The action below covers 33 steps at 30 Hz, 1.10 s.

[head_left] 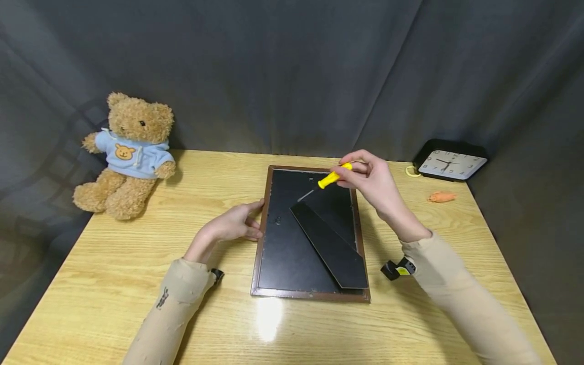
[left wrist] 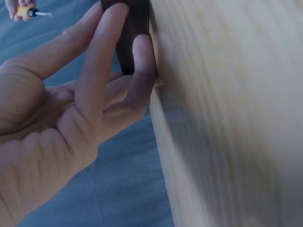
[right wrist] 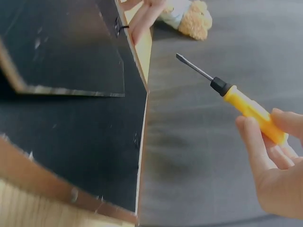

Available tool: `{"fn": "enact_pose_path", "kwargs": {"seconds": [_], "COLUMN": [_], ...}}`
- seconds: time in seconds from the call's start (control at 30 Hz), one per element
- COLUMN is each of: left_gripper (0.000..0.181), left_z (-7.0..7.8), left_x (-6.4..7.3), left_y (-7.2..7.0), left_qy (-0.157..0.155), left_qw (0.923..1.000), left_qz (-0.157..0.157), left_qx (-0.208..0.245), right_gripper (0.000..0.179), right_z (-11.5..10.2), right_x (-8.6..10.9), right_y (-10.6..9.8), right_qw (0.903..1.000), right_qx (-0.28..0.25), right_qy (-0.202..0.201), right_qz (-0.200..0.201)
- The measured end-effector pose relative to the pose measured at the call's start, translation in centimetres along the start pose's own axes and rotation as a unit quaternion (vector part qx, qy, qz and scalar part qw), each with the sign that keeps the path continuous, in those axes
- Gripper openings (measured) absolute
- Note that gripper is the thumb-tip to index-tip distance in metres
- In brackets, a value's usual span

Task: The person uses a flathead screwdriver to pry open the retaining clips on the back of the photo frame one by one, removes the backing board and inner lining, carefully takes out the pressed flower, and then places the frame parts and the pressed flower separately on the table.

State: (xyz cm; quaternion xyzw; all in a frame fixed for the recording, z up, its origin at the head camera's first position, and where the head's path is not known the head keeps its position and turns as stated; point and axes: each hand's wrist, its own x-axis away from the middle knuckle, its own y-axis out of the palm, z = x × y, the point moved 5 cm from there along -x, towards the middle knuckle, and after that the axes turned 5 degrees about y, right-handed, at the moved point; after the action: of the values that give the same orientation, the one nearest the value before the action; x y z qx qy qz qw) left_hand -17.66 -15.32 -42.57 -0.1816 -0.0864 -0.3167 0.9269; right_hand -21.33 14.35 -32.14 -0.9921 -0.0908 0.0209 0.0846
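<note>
Face down on the table lies a picture frame (head_left: 292,248) with a brown border and a black back. Its black stand leg (head_left: 333,248) slants across the back toward the lower right. At the frame's left edge, my left hand (head_left: 236,223) rests fingertips on the border; the left wrist view shows the fingers (left wrist: 92,71) slightly bent against its side. My right hand (head_left: 371,180) pinches a flathead screwdriver by its yellow handle (right wrist: 253,111), above the frame's upper part. The metal shaft (right wrist: 196,66) points down-left, its tip over the leg's top end in the head view.
A teddy bear (head_left: 132,157) in a blue hoodie sits at the back left. At the back right stand a black clock (head_left: 451,159) and, before it, a small orange object (head_left: 441,196). Dark curtains (head_left: 255,76) hang behind the wooden table (head_left: 219,324).
</note>
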Motion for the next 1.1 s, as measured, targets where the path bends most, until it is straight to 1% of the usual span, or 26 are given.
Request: {"fn": "enact_pose_path", "kwargs": {"seconds": [0.17,0.27,0.43,0.53,0.6,0.7,0.77,0.9,1.0,1.07,1.1], "left_gripper": [0.094,0.094,0.096,0.097,0.098,0.098,0.098,0.098,0.098,0.099,0.098], "left_z": [-0.1,-0.2,-0.4,-0.3,-0.2,0.0,0.0,-0.2,-0.2,-0.2,-0.1], "left_x": [0.0,0.0,0.0,0.0,0.0,0.0,0.0,-0.1,-0.1,-0.1,-0.1], "left_y": [0.0,0.0,0.0,-0.1,-0.1,-0.1,0.0,0.1,0.1,0.1,0.1], "left_qy": [0.002,0.002,0.003,0.002,0.000,0.001,0.000,0.004,0.001,0.003,0.003], "left_qw": [1.0000,1.0000,1.0000,1.0000,1.0000,1.0000,1.0000,1.0000,1.0000,1.0000,1.0000], "left_qz": [-0.001,-0.003,-0.002,0.001,0.002,0.001,0.001,-0.002,0.000,-0.001,-0.001], "left_qx": [0.005,0.007,0.002,0.001,0.002,0.004,0.005,0.002,0.002,-0.003,-0.005], "right_gripper": [0.024,0.022,0.022,0.022,0.023,0.022,0.021,0.024,0.029,0.031,0.032], "right_z": [0.5,0.8,1.2,1.7,2.1,3.0,3.6,4.8,5.7,6.3,6.6], "right_x": [0.5,1.2,3.4,5.1,6.4,8.7,10.3,13.3,15.1,16.2,16.6], "right_y": [-1.5,-2.5,-4.5,-5.7,-6.6,-8.0,-9.1,-11.2,-12.4,-13.0,-13.3], "right_qw": [0.9998,0.9992,0.9964,0.9959,0.9942,0.9885,0.9832,0.9772,0.9676,0.9598,0.9543], "right_qx": [0.005,0.017,0.049,0.055,0.075,0.116,0.138,0.127,0.150,0.178,0.195], "right_qy": [-0.001,-0.002,-0.001,0.002,0.000,0.000,0.000,0.011,0.017,0.024,0.028], "right_qz": [0.018,0.037,0.069,0.072,0.077,0.097,0.120,0.170,0.202,0.216,0.225]}}
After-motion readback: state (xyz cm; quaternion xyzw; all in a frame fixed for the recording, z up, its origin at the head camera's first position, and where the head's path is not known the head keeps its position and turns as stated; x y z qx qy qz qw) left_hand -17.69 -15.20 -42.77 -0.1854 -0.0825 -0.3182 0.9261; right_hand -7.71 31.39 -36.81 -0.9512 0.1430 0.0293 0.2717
